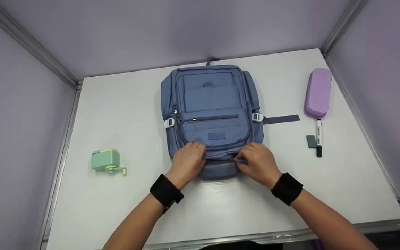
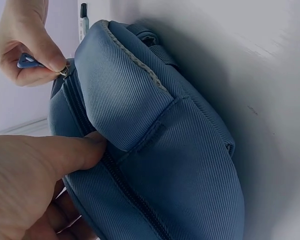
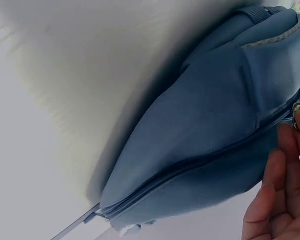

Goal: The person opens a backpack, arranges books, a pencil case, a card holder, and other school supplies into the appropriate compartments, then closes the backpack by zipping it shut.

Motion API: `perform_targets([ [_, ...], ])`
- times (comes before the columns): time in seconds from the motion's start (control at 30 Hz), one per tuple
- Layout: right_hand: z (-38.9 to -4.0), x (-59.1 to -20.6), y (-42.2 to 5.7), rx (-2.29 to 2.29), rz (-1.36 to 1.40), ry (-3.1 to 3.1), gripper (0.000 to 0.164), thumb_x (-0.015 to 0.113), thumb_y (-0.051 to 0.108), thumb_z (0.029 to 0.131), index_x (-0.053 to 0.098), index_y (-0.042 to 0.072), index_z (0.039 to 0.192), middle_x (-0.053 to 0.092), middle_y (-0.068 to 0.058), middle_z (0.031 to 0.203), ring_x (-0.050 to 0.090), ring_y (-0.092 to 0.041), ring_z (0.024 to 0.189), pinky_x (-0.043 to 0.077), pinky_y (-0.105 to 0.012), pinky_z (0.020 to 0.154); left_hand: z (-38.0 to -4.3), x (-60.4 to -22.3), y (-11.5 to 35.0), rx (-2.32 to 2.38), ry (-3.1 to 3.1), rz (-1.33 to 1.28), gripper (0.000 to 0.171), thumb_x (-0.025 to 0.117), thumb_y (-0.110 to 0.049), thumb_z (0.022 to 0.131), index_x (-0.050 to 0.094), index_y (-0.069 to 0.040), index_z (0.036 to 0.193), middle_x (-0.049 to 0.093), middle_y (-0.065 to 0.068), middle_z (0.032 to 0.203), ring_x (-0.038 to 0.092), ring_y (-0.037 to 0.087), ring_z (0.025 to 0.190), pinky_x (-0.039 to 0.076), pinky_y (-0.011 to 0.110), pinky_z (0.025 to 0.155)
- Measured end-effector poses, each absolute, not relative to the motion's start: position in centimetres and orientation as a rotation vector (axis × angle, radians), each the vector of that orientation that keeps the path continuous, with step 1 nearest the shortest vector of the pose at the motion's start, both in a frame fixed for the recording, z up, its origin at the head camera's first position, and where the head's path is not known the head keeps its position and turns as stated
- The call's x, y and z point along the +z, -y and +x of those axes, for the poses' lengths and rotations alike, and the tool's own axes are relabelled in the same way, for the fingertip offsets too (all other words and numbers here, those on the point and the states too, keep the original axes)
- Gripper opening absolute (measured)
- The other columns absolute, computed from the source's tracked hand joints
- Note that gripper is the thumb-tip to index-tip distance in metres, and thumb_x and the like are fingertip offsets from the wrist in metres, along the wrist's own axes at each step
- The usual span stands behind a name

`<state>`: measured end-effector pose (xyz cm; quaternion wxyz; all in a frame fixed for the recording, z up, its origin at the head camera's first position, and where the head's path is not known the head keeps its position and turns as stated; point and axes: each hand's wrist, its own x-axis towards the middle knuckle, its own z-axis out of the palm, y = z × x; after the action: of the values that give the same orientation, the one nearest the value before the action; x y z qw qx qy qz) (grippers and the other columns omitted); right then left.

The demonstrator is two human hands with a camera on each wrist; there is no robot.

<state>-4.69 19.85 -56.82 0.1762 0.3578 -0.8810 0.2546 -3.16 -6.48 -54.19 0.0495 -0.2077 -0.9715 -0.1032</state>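
On my feed, the blue backpack (image 1: pixel 212 100) lies toward twelve o'clock on the white table (image 1: pixel 134 104) — left hand (image 1: pixel 188 160) at its seven o'clock, pinching fabric along the zipper (image 2: pixel 123 184); right hand (image 1: pixel 258 163) at five — closed down on the zipper pull (image 2: pixel 29 61).

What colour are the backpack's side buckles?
White; the side buckles show best in the head view, against the blue backpack.

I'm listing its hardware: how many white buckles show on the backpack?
2: a left white buckle and a right white buckle, at either side of the blue backpack in the head view. More may be hidden underneath.
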Motion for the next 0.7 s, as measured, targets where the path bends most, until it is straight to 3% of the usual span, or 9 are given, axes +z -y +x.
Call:
perform_targets([
  [0.4,-4.6,-56.1,-20.9,0.711,0.883,2.641,0.018,0.086,0.007,0.074,0.072,0.015,0.083,0.069,0.004,0.077,0.063,-0.016,0.071,0.048,-0.035,0.065,-3.2,-53.7,6.4,-0.326,2.979,-0.663,0.018,0.081,-0.014,0.086,0.065,-0.012,0.094,0.063,0.003,0.09,0.061,0.025,0.084,0.053,0.039,0.068],
  [0.7,-3.9,-56.2,-20.4,0.729,0.875,2.606,0.016,0.087,0.007,0.076,0.074,0.015,0.08,0.069,0.003,0.074,0.063,-0.014,0.068,0.05,-0.034,0.064,-3.0,-52.9,3.7,-0.352,2.838,-0.824,0.038,0.081,-0.041,0.087,0.069,-0.013,0.109,0.063,0.003,0.098,0.06,0.023,0.088,0.051,0.038,0.072],
])
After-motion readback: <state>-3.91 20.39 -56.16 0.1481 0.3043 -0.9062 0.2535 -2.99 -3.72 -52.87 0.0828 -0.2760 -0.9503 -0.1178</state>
